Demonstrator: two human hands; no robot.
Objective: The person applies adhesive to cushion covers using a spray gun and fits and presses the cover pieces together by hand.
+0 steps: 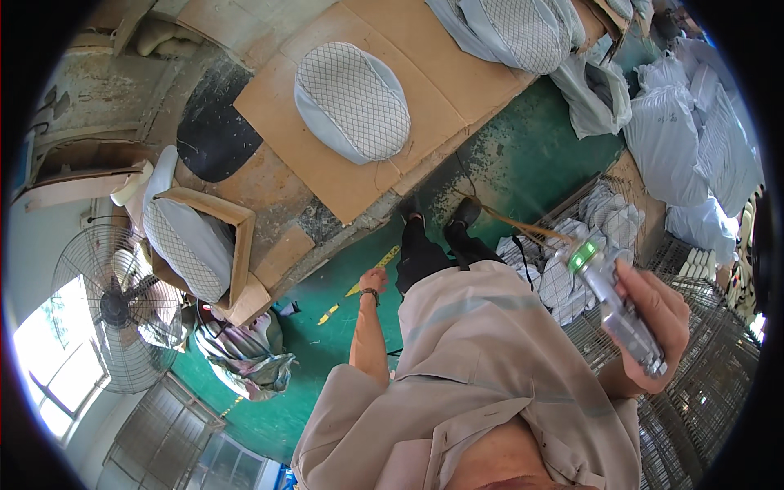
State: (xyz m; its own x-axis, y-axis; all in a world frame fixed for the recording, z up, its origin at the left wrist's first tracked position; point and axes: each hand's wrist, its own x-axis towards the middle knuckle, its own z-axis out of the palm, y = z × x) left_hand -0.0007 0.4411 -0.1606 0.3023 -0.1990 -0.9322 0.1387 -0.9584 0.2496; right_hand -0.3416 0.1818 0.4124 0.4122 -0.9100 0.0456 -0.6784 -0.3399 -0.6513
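Observation:
In my raised right hand [653,322] is a silver handheld air tool [608,298] with a green ring at its end. A yellowish-brown hose [523,223] runs from the tool down toward the floor by my feet. My left hand [373,279], with a dark bracelet at the wrist, hangs low beside my body. Its fingers look curled, and nothing shows in them. Ahead, a rounded seat cushion [353,102] in a grey cover with a diamond-stitched top lies on the cardboard-covered bench [327,184]. Neither hand touches it.
More covered cushions [523,33] lie at the bench's far right. Another cushion [188,237] leans by a cardboard frame at left. A caged fan [114,306] and fabric bundle [245,351] stand left. At right are a wire cage [694,384], grey covers [608,216] and white bags [670,131].

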